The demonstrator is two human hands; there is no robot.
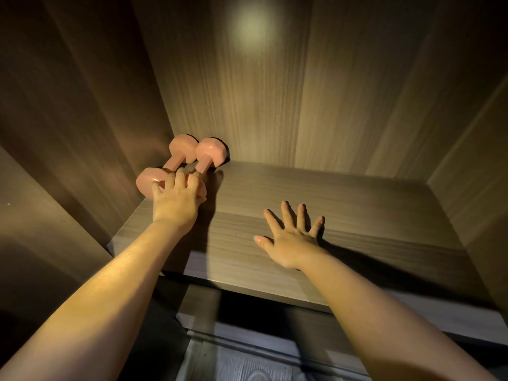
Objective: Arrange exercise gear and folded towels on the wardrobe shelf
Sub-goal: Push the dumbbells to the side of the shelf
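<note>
Your left grip (176, 200) clasped the near head of a likely heavy, rigid dumbbell (211, 154), whose handle looked the surer hold; your right grip (290, 239) lay spread flat on the shelf (371, 210).

The pink hex-ended dumbbells (210, 152) looked smooth, coated and faintly glossy; the grey-brown wardrobe shelf (330, 193) was matt wood-grain laminate.

Head view: one worn wide-angle camera. It faces forward into the wardrobe bay, pitched down onto the shelf (357, 215). Straight edges bow toward the frame border. Close range: both forearms run in from the bottom corners. The left hand (176, 200) sits left of centre, with pink dumbbells (210, 152) just beyond its fingertips. The right hand (288, 240) sits near centre, with the back panel (275, 105) well beyond its fingertips.
</note>
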